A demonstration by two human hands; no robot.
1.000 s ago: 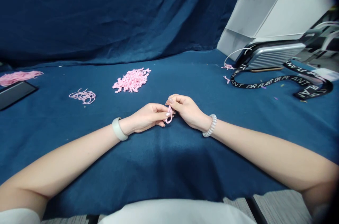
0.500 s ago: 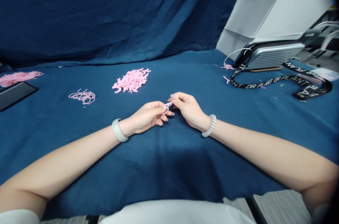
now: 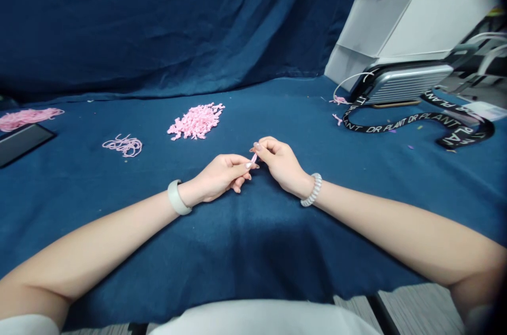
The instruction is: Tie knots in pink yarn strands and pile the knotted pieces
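Both forearms stretched across the blue cloth-covered table point(image 3: 119, 187), left hand point(image 3: 222, 174) and right hand point(image 3: 279, 163) meeting mid-table, fingers of both pinched together on a small pink yarn piece point(image 3: 253, 158), wrists resting low

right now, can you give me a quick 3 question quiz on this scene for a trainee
1. True or false: the left hand and the right hand both pinch the pink string.
2. What words are printed on the black strap?
3. What lies on the blue cloth just beyond the left hand? A) pink pile B) black strap C) scissors
Key: 1 true; 2 DR PLANT; 3 A
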